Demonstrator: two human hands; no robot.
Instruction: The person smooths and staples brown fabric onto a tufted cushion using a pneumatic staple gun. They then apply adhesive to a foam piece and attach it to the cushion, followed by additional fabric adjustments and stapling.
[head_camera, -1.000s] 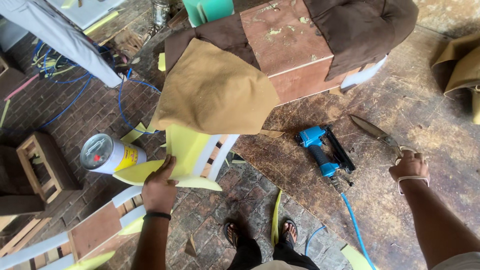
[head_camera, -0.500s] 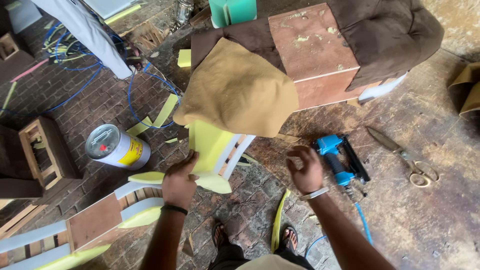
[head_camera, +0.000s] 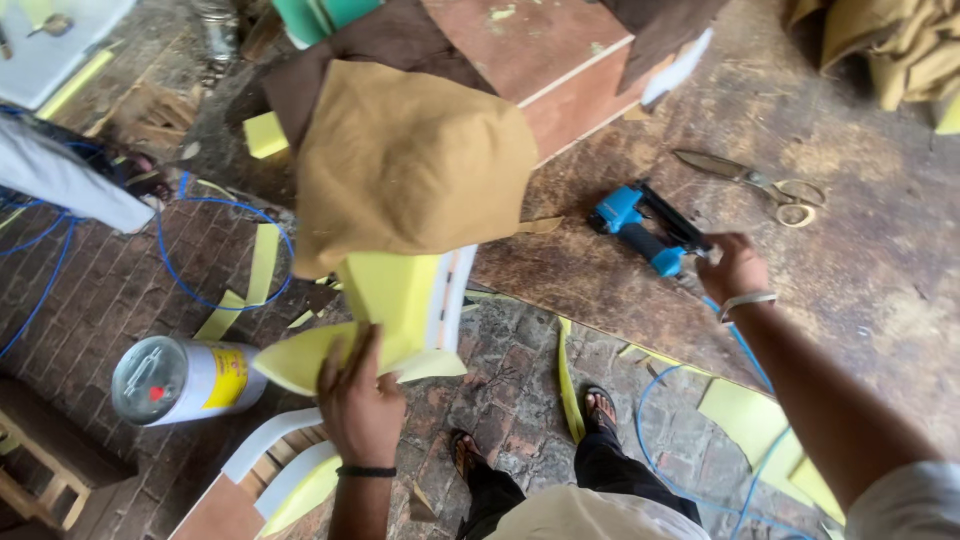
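Note:
My left hand (head_camera: 360, 405) grips the lower edge of a yellow foam pad (head_camera: 390, 290) that lies on a white wooden frame (head_camera: 455, 295). A tan fabric (head_camera: 410, 160) is draped over the top of the foam. My right hand (head_camera: 735, 268) reaches out to the right, its fingers closed on the rear end of a blue staple gun (head_camera: 640, 225) lying on a brown board (head_camera: 850, 300). A blue hose (head_camera: 745, 350) trails from the gun past my wrist.
Scissors (head_camera: 760, 185) lie beyond the gun. A white can with a yellow label (head_camera: 180, 378) lies left of my hand. A reddish wooden box (head_camera: 540, 50) stands behind the fabric. Yellow foam strips (head_camera: 565, 380) litter the brick floor by my sandalled feet (head_camera: 600, 410). Another person's grey-clad limb (head_camera: 60, 170) is at left.
My right hand has swung from near the foam out to the staple gun and closed on its rear end. My left hand has stayed on the foam. The view has shifted closer.

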